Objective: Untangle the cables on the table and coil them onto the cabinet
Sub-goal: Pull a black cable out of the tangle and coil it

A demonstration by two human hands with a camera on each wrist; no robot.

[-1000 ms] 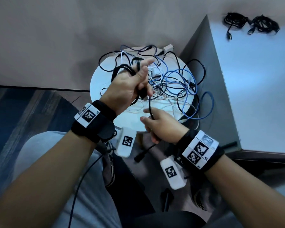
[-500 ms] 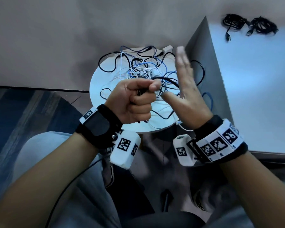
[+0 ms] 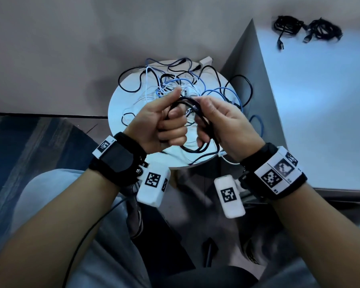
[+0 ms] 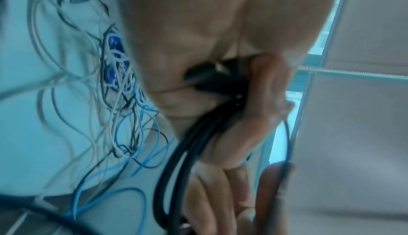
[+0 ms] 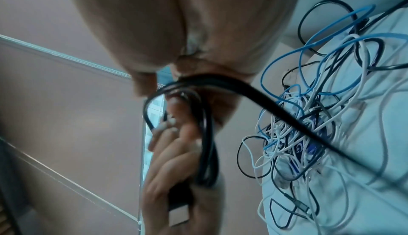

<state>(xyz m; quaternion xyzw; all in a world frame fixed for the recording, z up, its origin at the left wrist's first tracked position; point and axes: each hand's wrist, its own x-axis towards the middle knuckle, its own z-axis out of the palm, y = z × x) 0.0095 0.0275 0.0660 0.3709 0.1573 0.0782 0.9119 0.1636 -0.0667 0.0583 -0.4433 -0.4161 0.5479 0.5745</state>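
From the head view, a coiled black cable (image 3: pixel 197 125) is held between the left hand (image 3: pixel 164 123) and right hand (image 3: pixel 227 123), both curled round it, above the round table (image 3: pixel 121 100) where tangled cables (image 3: pixel 187 84) lie. Two coiled bundles (image 3: pixel 306 30) are seen on the cabinet (image 3: pixel 320 100), which stands just beside the table's right edge.

In the left wrist view, the black cable (image 4: pixel 198 142) is gripped in the fist.

In the right wrist view, the loops (image 5: pixel 205 134) are pinched by curled fingers (image 5: pixel 167 151).

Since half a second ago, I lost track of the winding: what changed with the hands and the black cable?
The right hand, then raised open and flat, has come down and gripped the black cable coil. The left hand stayed fisted on that coil, thumb now lifted. The tangle on the round table and the two coiled cables on the cabinet stayed put.
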